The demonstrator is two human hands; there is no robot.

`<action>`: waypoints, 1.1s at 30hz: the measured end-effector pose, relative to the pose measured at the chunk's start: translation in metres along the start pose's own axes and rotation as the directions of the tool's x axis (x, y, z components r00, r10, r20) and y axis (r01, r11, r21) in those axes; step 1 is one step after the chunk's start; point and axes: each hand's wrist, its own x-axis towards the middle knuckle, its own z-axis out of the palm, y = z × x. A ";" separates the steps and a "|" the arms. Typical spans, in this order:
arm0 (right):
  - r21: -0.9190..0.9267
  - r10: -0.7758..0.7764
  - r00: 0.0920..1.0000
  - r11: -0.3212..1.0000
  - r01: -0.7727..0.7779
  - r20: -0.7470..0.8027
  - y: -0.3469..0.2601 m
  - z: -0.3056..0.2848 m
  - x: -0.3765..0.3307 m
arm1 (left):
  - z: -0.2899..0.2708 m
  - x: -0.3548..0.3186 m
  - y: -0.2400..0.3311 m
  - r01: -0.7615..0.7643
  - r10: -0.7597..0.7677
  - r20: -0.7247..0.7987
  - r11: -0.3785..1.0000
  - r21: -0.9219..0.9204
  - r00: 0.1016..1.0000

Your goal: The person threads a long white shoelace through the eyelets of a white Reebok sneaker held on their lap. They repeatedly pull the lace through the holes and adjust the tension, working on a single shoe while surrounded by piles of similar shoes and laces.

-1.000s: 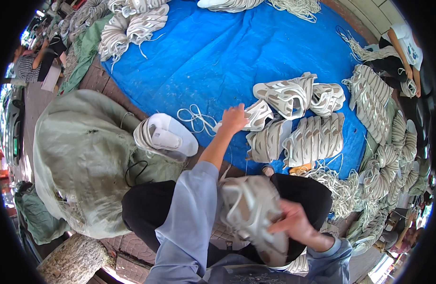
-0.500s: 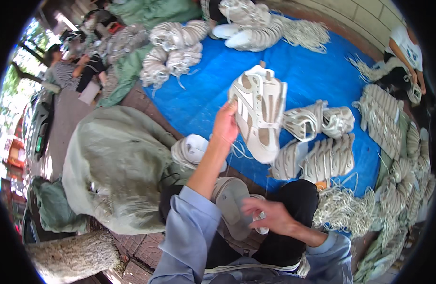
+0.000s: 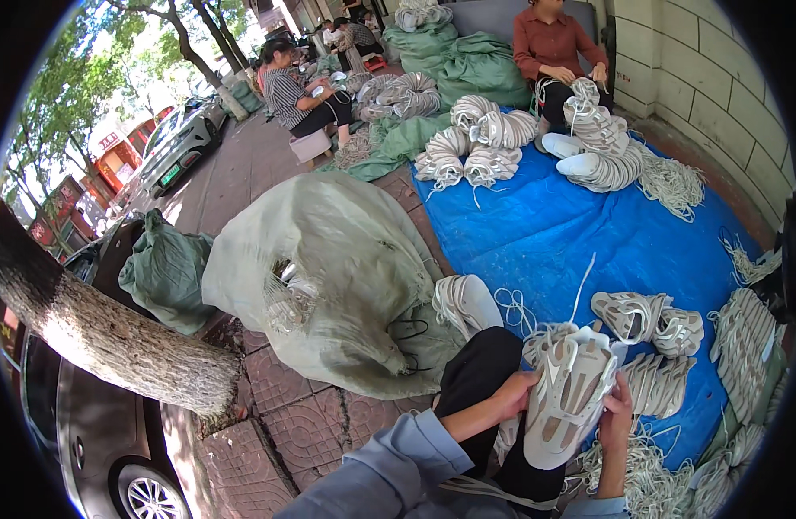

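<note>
Low over my lap I hold a white and beige shoe upper (image 3: 564, 406) between both hands. My left hand (image 3: 514, 394) grips its left edge, while my right hand (image 3: 618, 405) has its fingers closed on the right edge. A loose white lace (image 3: 583, 290) sticks up beyond its far end. Just past my right hand, on the blue tarp (image 3: 510, 242), sit a nested row of similar uppers (image 3: 661, 386) and two laced uppers (image 3: 644, 320). Close to my right forearm lies a heap of white laces (image 3: 644, 476).
To the left bulges a big pale sack (image 3: 320, 285), with several nested shoe pieces (image 3: 467, 303) at its right side. Bundled uppers (image 3: 484, 130) lie on the tarp's far part. Seated people (image 3: 558, 43) work beyond it. A tree trunk (image 3: 112, 333) and parked car (image 3: 104, 432) stand left.
My left hand has lowered the shoe upper toward my lap. My right hand, empty before, now grips its right edge. The view has swung left, showing more of the street.
</note>
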 end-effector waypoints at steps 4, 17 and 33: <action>0.134 0.057 0.998 0.989 -0.054 -0.017 0.022 -0.011 -0.009 | 0.005 -0.016 -0.002 -0.062 0.183 -0.200 0.866 0.496 0.963; -0.291 0.095 0.995 0.951 -0.101 -0.034 0.042 -0.027 -0.025 | 0.026 -0.110 -0.023 -0.407 0.504 0.451 -0.201 0.891 0.736; -0.668 -0.054 0.672 0.072 0.740 0.739 0.028 0.009 -0.126 | -0.005 -0.147 -0.070 -0.345 -0.123 0.335 -0.070 0.936 0.934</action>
